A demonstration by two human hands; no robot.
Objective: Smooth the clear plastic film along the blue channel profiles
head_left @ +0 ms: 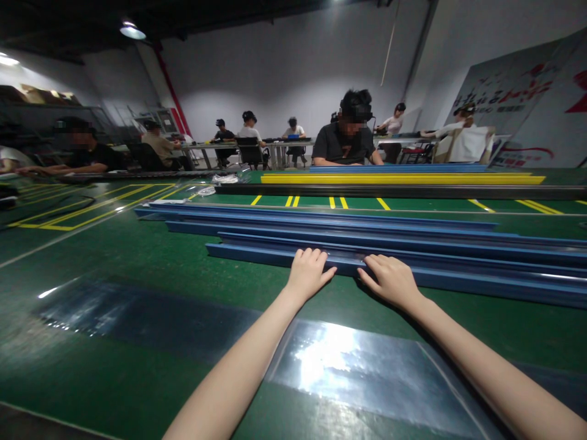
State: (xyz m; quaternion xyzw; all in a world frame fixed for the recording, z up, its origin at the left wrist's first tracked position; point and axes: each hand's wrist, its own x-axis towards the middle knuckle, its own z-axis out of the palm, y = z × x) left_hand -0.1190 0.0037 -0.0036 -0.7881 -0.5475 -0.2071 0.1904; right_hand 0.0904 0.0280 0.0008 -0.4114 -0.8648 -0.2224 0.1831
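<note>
The nearest of several long blue channel profiles lies on the green table, running from left of centre out past the right edge. My left hand grips its near wall, the fingers bent over the rim and the thumb at the front. A short way to the right, my right hand holds the same wall, its fingertips inside the channel. Under my forearms, a clear plastic strip lies flat and glossy on the table, with a darker stretch to its left.
More blue profiles lie just beyond. Farther back are a black profile, a yellow profile and crumpled clear wrap. A co-worker in a dark shirt sits opposite. Yellow tape lines mark the table.
</note>
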